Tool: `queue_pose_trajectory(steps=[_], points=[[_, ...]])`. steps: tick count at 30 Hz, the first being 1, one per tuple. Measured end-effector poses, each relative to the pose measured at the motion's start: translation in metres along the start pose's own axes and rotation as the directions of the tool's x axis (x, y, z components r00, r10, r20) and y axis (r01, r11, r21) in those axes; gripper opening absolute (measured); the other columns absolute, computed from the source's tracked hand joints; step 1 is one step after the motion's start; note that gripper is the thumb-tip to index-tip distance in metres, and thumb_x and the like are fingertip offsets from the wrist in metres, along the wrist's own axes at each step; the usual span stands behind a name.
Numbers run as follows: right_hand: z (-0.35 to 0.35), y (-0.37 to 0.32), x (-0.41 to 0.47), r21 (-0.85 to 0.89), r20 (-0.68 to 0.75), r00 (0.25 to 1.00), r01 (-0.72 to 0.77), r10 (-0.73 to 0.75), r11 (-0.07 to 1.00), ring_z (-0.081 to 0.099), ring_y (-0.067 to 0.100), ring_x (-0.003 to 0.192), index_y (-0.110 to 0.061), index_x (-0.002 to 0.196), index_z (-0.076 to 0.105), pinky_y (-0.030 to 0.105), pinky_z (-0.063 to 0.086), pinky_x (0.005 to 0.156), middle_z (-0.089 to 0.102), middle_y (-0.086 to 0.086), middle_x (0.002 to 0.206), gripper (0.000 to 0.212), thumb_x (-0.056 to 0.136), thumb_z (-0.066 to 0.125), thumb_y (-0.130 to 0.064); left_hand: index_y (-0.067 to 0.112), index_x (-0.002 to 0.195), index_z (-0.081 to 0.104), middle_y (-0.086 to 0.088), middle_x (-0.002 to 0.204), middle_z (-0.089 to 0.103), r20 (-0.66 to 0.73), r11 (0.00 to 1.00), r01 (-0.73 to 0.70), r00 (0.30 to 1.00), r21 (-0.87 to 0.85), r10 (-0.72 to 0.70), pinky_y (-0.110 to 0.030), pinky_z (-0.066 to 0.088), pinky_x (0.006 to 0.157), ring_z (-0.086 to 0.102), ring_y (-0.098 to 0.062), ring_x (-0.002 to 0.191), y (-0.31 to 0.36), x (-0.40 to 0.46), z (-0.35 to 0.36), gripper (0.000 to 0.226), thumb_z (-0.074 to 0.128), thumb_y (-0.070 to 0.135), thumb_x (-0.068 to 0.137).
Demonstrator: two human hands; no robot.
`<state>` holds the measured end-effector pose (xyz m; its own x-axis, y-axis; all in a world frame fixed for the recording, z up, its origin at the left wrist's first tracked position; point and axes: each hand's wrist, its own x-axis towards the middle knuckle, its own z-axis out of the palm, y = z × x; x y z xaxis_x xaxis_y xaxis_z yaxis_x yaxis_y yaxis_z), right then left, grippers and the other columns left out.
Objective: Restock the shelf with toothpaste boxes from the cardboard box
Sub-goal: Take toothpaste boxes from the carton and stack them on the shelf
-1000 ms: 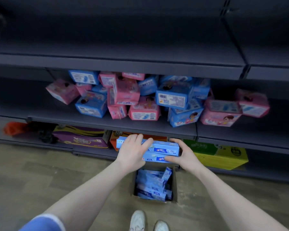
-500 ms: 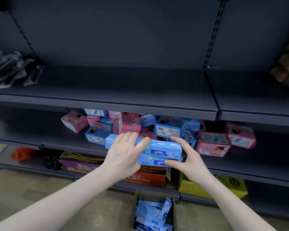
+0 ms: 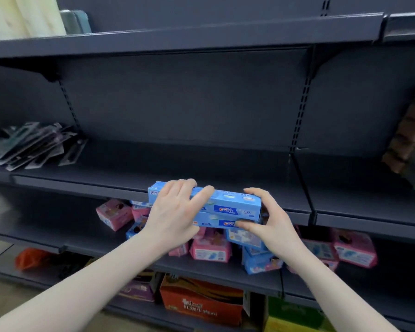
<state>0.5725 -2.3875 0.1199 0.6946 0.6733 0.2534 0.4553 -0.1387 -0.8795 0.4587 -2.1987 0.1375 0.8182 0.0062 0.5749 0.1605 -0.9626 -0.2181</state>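
Note:
Two long light-blue toothpaste boxes [image 3: 230, 207], stacked one on the other, hang just in front of the dark shelf [image 3: 177, 168] at its front edge. My left hand [image 3: 175, 216] grips their left half, fingers curled over the top box. My right hand [image 3: 268, 219] holds the right end, thumb under the lower box and fingers round the end. The shelf board behind the boxes is bare. The cardboard box is out of view.
Flat grey packets [image 3: 31, 144] lie in a heap at the shelf's left end. Pink and blue small boxes [image 3: 211, 248] crowd the shelf below. An orange carton [image 3: 201, 300] and a yellow-green carton [image 3: 295, 317] sit on the bottom level. A brownish bundle [image 3: 410, 140] fills the right bay.
Both hands have lifted the two stacked toothpaste boxes from above the floor carton up to the front edge of the higher shelf. The view has tilted upward; the floor carton has left the frame.

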Motion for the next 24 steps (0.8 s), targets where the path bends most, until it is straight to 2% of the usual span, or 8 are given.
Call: queue_pose_trajectory(steps=[4,8,11,15,19,24], points=[[-0.005,-0.001,0.017,-0.025,-0.011,1.0,-0.004,0.004,1.0,0.051,-0.01,0.097,-0.04,0.118,0.045,0.008,0.043,0.08,0.055,-0.026,0.107,0.057,0.076,0.075,-0.017,0.017,0.115,0.049,-0.009,0.092,0.055,0.005,1.0,0.0,1.0,-0.007,0.0,-0.033,0.03,0.076,0.052,-0.028,0.078,-0.008,0.017,0.008,0.072,0.069,0.014,0.045],[-0.009,0.001,0.034,-0.042,-0.041,0.999,-0.018,0.017,0.999,0.049,-0.016,0.094,-0.042,0.121,0.043,-0.002,0.038,0.07,0.054,-0.028,0.107,0.058,0.078,0.074,-0.02,0.017,0.115,0.051,-0.008,0.093,0.055,-0.002,0.999,-0.013,1.0,-0.035,0.013,-0.032,0.03,0.078,0.053,-0.028,0.079,-0.017,0.036,0.026,0.072,0.072,0.016,0.046],[-0.011,0.004,0.047,-0.045,-0.068,0.997,-0.044,0.041,0.998,0.049,-0.016,0.097,-0.041,0.126,0.042,-0.002,0.039,0.071,0.053,-0.03,0.108,0.059,0.078,0.073,-0.023,0.018,0.114,0.052,-0.006,0.092,0.055,0.0,0.996,-0.035,0.999,-0.079,0.036,-0.033,0.034,0.077,0.053,-0.028,0.079,-0.025,0.051,0.039,0.071,0.072,0.016,0.046],[-0.006,0.006,0.065,-0.03,-0.122,0.99,-0.071,0.066,0.997,0.052,-0.013,0.099,-0.046,0.126,0.041,0.008,0.042,0.08,0.057,-0.026,0.109,0.061,0.078,0.073,-0.025,0.018,0.112,0.051,-0.006,0.092,0.055,-0.002,0.989,-0.076,0.997,-0.128,0.076,-0.035,0.039,0.074,0.053,-0.027,0.078,-0.041,0.069,0.054,0.069,0.07,0.015,0.045],[0.002,0.006,0.081,-0.009,-0.197,0.979,-0.054,0.051,0.999,0.057,-0.002,0.102,-0.046,0.125,0.043,0.019,0.048,0.086,0.062,-0.015,0.108,0.059,0.079,0.072,-0.024,0.017,0.111,0.054,-0.005,0.089,0.057,-0.004,0.98,-0.096,0.995,-0.172,0.096,-0.035,0.044,0.075,0.056,-0.028,0.077,-0.06,0.085,0.066,0.07,0.072,0.018,0.043],[0.018,0.003,0.102,-0.026,-0.246,0.968,-0.06,0.051,0.998,0.058,-0.003,0.089,-0.041,0.114,0.05,0.008,0.046,0.074,0.064,-0.015,0.101,0.044,0.08,0.071,-0.023,0.016,0.111,0.059,-0.004,0.086,0.059,0.035,0.971,-0.098,0.994,-0.22,0.108,-0.035,0.046,0.069,0.057,-0.028,0.071,-0.086,0.096,0.078,0.073,0.075,0.022,0.04]])
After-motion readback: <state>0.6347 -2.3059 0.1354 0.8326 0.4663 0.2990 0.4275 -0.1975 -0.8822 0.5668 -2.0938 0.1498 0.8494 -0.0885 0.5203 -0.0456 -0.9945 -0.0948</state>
